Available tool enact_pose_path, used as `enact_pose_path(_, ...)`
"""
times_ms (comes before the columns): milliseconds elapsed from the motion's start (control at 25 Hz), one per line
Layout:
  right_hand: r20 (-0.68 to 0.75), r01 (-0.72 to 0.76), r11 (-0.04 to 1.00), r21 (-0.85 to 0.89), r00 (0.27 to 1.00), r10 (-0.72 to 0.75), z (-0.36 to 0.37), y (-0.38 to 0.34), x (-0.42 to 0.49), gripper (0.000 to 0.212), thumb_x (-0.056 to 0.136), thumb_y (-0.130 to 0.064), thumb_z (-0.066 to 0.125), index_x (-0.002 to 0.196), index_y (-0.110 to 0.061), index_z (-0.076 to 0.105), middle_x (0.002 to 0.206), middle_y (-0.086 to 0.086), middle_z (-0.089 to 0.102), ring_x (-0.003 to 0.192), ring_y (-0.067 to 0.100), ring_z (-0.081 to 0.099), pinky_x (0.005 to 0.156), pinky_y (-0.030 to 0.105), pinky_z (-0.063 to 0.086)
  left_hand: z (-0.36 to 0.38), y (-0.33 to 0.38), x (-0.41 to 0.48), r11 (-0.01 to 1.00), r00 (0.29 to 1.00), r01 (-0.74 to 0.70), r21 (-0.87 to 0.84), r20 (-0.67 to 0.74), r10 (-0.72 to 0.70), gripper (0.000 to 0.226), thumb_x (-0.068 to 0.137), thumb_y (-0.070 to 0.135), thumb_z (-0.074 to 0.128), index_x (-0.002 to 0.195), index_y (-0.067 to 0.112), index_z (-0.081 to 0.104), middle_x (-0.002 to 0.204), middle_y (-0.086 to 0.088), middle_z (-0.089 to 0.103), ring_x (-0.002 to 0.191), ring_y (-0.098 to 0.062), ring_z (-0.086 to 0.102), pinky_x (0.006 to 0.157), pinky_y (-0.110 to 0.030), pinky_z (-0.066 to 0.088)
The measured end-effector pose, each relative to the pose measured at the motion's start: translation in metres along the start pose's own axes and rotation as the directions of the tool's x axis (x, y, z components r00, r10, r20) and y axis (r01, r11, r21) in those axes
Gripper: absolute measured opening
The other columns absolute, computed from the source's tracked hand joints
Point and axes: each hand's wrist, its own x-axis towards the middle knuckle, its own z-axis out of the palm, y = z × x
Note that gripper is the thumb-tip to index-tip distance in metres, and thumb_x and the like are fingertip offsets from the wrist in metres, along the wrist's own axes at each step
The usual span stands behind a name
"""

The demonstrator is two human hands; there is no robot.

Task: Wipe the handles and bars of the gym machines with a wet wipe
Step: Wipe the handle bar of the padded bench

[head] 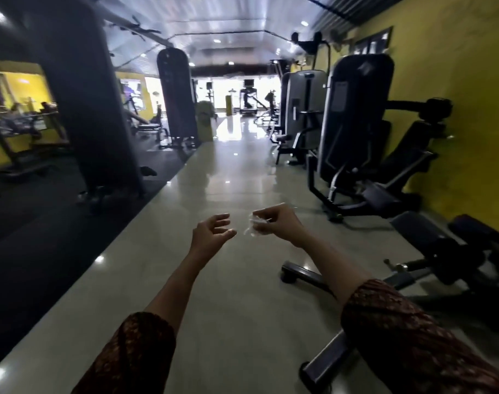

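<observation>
The left hand (211,233) is held out in the air over the shiny floor (214,280). Its fingers are spread apart and a little curled, and it holds nothing. Far off to its left stands a big dark machine tower (80,95) on a black floor mat (29,237).

Just to the right of the left hand, close but not touching, is the right hand (276,223). Its fingers are pinched around a small crumpled wet wipe (254,226), which looks pale and see-through. A bit of the wipe hangs out toward the left hand. Both arms wear dark red patterned sleeves (398,336).

To the right of the hands is a black bench (430,245) with a foot bar on the floor. Behind it, a black weight machine (353,118) with a seat stands against the yellow wall (455,66).
</observation>
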Motion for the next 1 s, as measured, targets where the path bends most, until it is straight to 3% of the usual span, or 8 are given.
enact_pose_path(120,-0.077,-0.062,0.997,-0.054,0.995,0.058,-0.030,0.029,0.013,0.037,0.076,-0.008,0.075,0.110,0.001,0.065,0.100,0.015,0.069,0.080,0.018,0.064,0.079,0.034,0.057,0.045,-0.010,0.042,1.000,0.993,-0.011,0.001,0.118,0.011,0.043,0.075,0.000,0.073,0.115,0.006,0.061,0.109,-0.016,0.065,0.080,-0.013,0.064,0.069,-0.011,0.051)
enact_pose_path(320,-0.238,-0.223,0.971,-0.090,0.951,0.196,-0.092,0.079,0.026,0.039,0.077,-0.006,0.073,0.114,0.003,0.062,0.093,0.011,0.065,0.070,0.006,0.058,0.070,0.022,0.054,0.132,-0.019,0.120,0.995,0.948,-0.054,-0.078,0.310,0.076,0.041,0.075,0.003,0.073,0.114,0.006,0.062,0.109,-0.016,0.065,0.091,-0.022,0.065,0.082,-0.031,0.051)
enact_pose_path(520,-0.416,-0.336,0.940,-0.067,0.866,0.280,-0.139,0.114,0.066,0.038,0.078,-0.004,0.071,0.115,0.003,0.062,0.094,0.010,0.063,0.062,-0.004,0.059,0.059,0.011,0.050,0.201,-0.016,0.196,0.984,0.863,-0.107,-0.142,0.477,0.163,0.042,0.076,0.000,0.072,0.116,0.001,0.059,0.111,-0.019,0.063,0.090,-0.021,0.062,0.070,-0.015,0.053)
enact_pose_path(680,-0.488,-0.364,0.931,-0.042,0.820,0.298,-0.150,0.128,0.119,0.038,0.080,-0.004,0.070,0.115,0.003,0.061,0.097,0.013,0.064,0.068,0.005,0.058,0.055,0.010,0.050,0.223,-0.021,0.263,0.977,0.821,-0.125,-0.173,0.535,0.200,0.042,0.076,0.001,0.071,0.116,0.002,0.059,0.110,-0.018,0.063,0.089,-0.019,0.061,0.069,-0.012,0.051)
enact_pose_path(1000,-0.515,-0.411,0.912,0.020,0.777,0.361,-0.166,0.194,0.217,0.036,0.081,-0.001,0.068,0.115,0.005,0.060,0.104,0.022,0.064,0.071,0.007,0.059,0.057,0.012,0.052,0.263,-0.068,0.377,0.984,0.782,-0.096,-0.147,0.601,0.166,0.037,0.075,0.005,0.074,0.110,0.010,0.063,0.105,-0.012,0.065,0.088,-0.019,0.064,0.083,-0.030,0.053)
